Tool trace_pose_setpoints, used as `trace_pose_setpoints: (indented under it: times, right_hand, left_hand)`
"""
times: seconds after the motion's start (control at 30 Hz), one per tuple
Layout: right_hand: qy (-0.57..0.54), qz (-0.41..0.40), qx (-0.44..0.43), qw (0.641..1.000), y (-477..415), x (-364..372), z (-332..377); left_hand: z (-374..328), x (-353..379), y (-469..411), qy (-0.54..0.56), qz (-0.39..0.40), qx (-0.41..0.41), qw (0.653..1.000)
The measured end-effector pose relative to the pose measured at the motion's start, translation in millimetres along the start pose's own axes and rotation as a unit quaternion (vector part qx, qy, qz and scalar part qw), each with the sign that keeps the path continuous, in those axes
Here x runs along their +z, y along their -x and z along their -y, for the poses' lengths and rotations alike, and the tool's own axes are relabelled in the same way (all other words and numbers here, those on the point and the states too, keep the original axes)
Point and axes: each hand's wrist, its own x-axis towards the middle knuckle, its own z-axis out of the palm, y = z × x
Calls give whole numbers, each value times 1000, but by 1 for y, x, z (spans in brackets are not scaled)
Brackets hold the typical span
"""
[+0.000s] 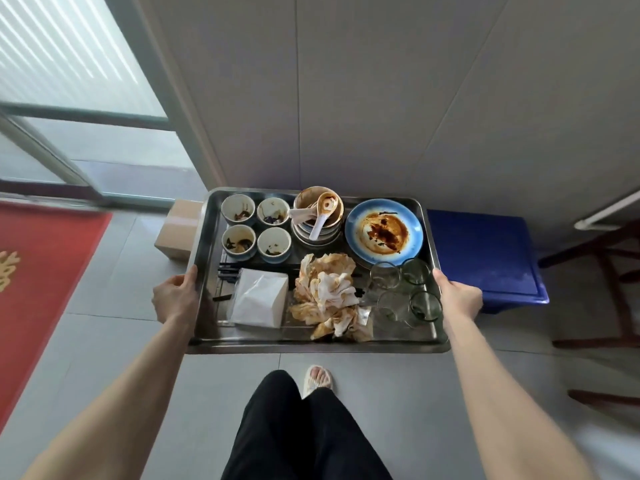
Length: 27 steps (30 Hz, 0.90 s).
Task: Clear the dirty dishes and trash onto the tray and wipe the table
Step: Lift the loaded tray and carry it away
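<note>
you stand on a pale grey tiled floor facing a grey panelled wall; to your left a red mat with gold lettering lies before a glass door; against the wall sit a cardboard box and a blue plastic bin, both partly hidden behind what you carry; dark wooden chair legs stand at the right edge; your black trousers and one sandalled foot show below.

you hold a steel tray out in front, above the floor; your left hand is closed over its left rim and your right hand over its right rim, thumbs on top.

on the tray: four stained small cups at far left; a stack of bowls with white spoons resting in the top one; a blue plate smeared with brown sauce at far right; four clear glasses near the right rim; soiled crumpled napkins in the near middle; a white tissue pack to their left, lying over black chopsticks.
</note>
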Motion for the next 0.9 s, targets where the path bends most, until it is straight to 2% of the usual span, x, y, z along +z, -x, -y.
trace_pose_setpoints:
  times: [0.23,0.63,0.9]
  right_hand:
    - [-8,-18,14,1000,-64,89,-2]
    - [-26,-35,14,999,-169,238,-68]
    - [-50,-40,7,998,-220,302,-113]
  left_hand:
    - [-6,81,-89,-12,7,22,1000]
    - [60,217,-223,-7,21,36,999]
    - [95,287,-281,-15,36,59,998]
